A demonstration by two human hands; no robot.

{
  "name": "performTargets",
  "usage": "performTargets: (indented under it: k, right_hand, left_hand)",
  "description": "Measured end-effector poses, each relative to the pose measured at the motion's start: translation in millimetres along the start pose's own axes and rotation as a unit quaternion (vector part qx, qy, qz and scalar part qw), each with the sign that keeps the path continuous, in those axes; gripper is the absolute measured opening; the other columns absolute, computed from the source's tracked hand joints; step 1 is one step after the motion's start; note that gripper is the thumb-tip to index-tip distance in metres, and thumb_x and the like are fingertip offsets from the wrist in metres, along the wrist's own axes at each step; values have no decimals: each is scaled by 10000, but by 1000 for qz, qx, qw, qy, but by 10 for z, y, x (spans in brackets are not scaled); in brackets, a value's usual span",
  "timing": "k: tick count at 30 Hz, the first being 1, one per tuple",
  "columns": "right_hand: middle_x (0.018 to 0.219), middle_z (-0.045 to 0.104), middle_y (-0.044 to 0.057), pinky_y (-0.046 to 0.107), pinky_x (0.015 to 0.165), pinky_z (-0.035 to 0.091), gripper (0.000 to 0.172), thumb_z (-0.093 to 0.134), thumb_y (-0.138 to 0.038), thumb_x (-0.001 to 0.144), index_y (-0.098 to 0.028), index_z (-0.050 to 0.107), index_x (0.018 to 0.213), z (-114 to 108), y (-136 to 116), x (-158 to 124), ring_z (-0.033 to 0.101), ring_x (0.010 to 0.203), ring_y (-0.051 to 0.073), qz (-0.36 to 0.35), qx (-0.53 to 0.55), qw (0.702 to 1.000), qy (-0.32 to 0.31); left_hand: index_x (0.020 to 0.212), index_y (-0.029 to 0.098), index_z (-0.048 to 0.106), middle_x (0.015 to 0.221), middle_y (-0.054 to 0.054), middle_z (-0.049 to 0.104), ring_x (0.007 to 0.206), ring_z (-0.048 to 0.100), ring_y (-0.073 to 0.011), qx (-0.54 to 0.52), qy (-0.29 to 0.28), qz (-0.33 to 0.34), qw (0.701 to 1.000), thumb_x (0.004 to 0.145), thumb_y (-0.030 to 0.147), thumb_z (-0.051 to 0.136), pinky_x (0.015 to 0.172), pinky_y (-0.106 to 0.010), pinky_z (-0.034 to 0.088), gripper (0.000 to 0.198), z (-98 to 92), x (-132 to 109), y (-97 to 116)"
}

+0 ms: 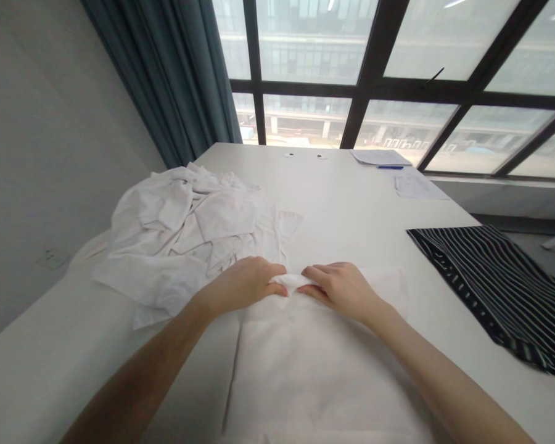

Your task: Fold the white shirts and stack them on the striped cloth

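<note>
A white garment (324, 370), probably a shirt, lies spread flat on the white table in front of me, running off the bottom of the view. My left hand (247, 282) pinches its far edge between thumb and fingers. Close beside it, my right hand (340, 287) grips the same edge, and a small raised fold of cloth shows between the two hands. Part of the white cloth reaches out beyond my right hand. Just past my left hand lies a crumpled heap of white clothes (180, 216).
A black and white striped cloth (499, 290) hangs toward the table's right edge. Papers (379, 158) and a blue pen (390, 167) lie at the far right of the white table (337, 203). Behind stand a dark-framed window (305, 89) and a blue-grey curtain (176, 74).
</note>
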State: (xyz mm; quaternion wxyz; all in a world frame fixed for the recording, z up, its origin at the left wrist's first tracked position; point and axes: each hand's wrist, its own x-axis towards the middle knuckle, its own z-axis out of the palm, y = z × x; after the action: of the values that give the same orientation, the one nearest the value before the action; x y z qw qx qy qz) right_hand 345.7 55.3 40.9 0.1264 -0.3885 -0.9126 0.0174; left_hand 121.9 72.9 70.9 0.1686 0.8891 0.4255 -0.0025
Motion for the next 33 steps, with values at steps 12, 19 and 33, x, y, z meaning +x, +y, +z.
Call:
performTargets:
  k: [12,19,33]
  right_hand:
    - [741,673,38,279,569,237,480,247,-494,1032,-191,597,906,38,-41,31,583,595,153,-1,-1,1000,-24]
    - [641,663,9,283,562,238,534,211,-495,1037,-199,583,794,76,18,21,550,518,131,-32,6,999,9]
    - [476,454,-7,280,550,225,663,294,-720,915,-203,496,552,71,725,-126,382,479,128,94,55,994,-24]
  left_hand:
    - [772,183,648,744,-27,713,705,655,-189,56,11,24,998,897,327,647,578,-246,332,190,31,14,111]
    - [719,174,631,703,-19,691,661,628,-169,26,10,36,999,903,308,635,561,-247,297,228,-6,-1,129]
    - [736,184,655,701,21,684,701,602,-171,-145,-60,-22,987,857,438,588,601,-230,345,289,30,147,-264]
